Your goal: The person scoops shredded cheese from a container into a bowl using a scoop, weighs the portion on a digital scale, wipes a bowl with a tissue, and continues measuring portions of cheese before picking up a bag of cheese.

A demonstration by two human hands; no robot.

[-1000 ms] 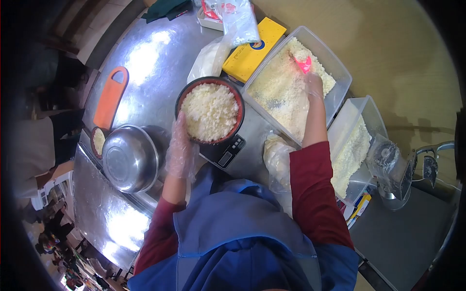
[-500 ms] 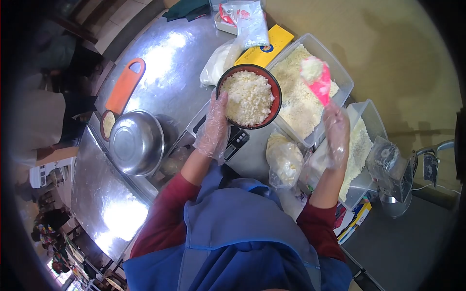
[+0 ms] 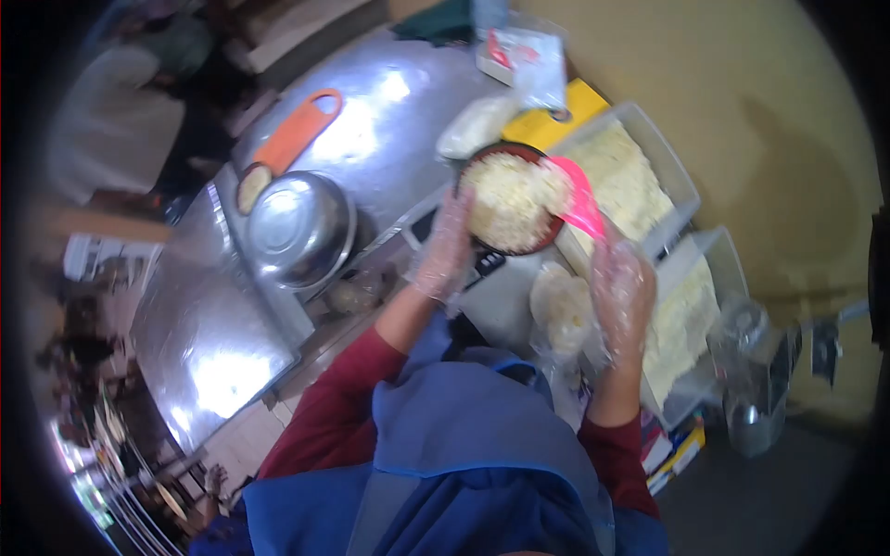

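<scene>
My left hand (image 3: 447, 243), in a clear plastic glove, grips the left side of a dark bowl (image 3: 513, 147) with a red inside. White crumbly food (image 3: 501, 206) fills the bowl. In my gloved right hand (image 3: 623, 283) is the handle of a pink scoop (image 3: 581, 198), its tip over the right part of the bowl, at the crumbs. Beyond the scoop stands a clear plastic bin (image 3: 688, 185) of pale, powdery crumbs. Below the bowl, part of a scale (image 3: 489, 264) shows; the rest is hidden.
A second bin (image 3: 732, 255) of white crumbs stands to the right, near a metal device (image 3: 765, 361). A plastic bag (image 3: 561, 310) lies close to my right forearm. Leftward are an upturned steel bowl (image 3: 298, 227) and an orange board (image 3: 292, 134). A person (image 3: 120, 130) is at far left.
My right hand has brought the loaded pink scoop left and down from above the bin to the bowl. The bowl stays in my left hand. The whole view has shifted.
</scene>
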